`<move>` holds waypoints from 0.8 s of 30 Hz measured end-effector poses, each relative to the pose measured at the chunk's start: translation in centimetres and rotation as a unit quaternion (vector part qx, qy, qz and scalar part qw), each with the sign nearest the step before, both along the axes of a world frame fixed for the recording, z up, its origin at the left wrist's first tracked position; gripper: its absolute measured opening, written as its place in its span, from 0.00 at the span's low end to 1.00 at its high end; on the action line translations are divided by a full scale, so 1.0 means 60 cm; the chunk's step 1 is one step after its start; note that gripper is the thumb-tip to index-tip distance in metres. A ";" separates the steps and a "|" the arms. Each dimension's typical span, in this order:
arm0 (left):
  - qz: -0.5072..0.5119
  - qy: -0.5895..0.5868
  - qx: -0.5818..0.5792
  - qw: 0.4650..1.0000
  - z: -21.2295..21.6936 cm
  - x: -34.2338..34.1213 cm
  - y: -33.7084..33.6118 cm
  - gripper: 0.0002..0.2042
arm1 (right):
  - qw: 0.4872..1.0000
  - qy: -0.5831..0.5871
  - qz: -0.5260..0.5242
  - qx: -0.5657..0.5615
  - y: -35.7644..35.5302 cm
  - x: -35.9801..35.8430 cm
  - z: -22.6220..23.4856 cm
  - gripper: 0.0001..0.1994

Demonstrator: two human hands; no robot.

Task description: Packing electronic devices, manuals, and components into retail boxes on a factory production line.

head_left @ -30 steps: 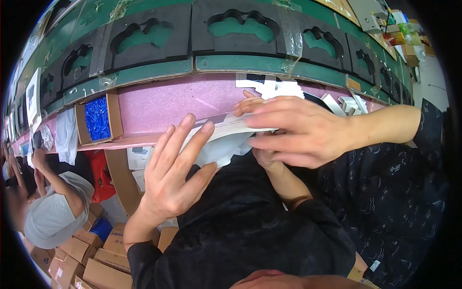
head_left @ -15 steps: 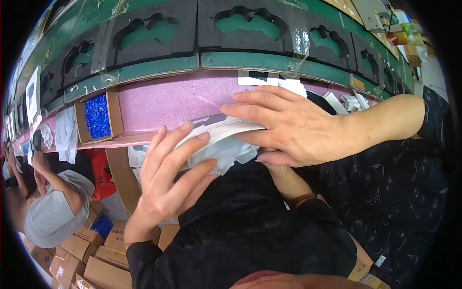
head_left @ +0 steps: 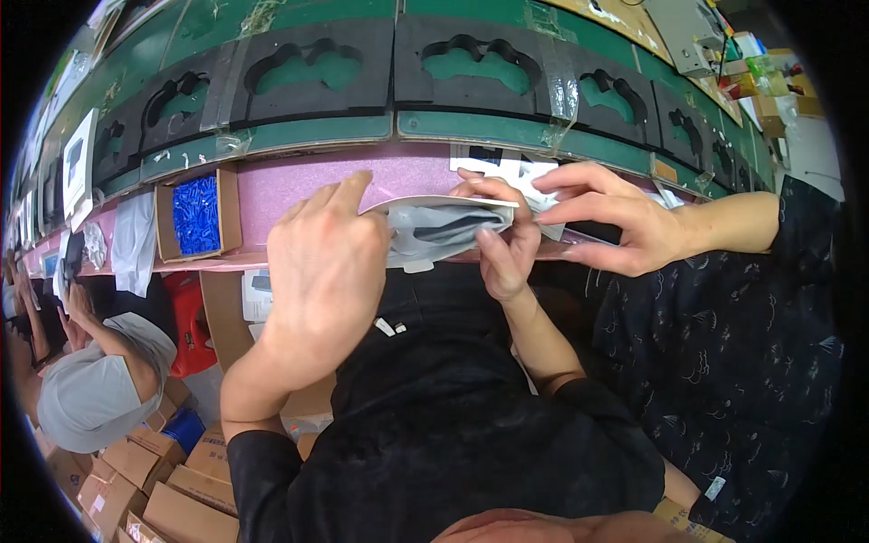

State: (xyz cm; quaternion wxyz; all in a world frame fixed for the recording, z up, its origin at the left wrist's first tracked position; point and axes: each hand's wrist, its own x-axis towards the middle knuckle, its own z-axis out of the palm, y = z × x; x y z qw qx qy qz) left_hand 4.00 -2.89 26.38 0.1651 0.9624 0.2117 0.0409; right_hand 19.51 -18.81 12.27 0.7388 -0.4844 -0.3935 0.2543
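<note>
A thin white carton [head_left: 446,201], its side gaping open, is held up in front of my chest. Inside it lies a dark flat item [head_left: 457,228] wrapped in a cloudy plastic bag [head_left: 416,246]. My left hand [head_left: 326,258] is closed at the carton's left end, back of the hand up; most of its fingertips are hidden. At the other end my right hand [head_left: 511,240] grips the carton, thumb below and fingers above. Just right of it, a co-worker's hand [head_left: 611,217] reaches in with fingers spread, close to a white piece on the bench.
Beyond the pink bench [head_left: 290,190] runs a green line carrying black foam trays [head_left: 312,77] with shaped cutouts. A cardboard box of blue pieces [head_left: 197,215] stands at left. Several brown cartons [head_left: 190,502] are stacked lower left, near another person in grey [head_left: 104,385].
The co-worker's hand has drawn back to the right, off the carton. My right hand has come up to its right end, and the carton's open side now shows the bagged item.
</note>
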 end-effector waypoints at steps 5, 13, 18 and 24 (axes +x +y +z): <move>0.006 -0.235 -0.223 0.946 -0.020 -0.055 0.041 0.25 | 0.994 0.032 -0.104 -0.005 0.025 -0.014 0.016 0.24; 0.155 -0.427 -0.593 0.665 -0.168 -0.085 0.015 0.21 | 0.992 0.108 -0.050 0.038 0.039 -0.006 0.013 0.26; 0.158 -0.434 -0.624 0.630 -0.151 -0.058 0.027 0.22 | 0.985 0.143 -0.087 -0.031 0.048 -0.017 0.037 0.20; 0.056 -0.446 -0.610 0.653 -0.165 -0.075 0.049 0.15 | 0.979 0.154 -0.135 0.008 0.072 -0.021 0.050 0.12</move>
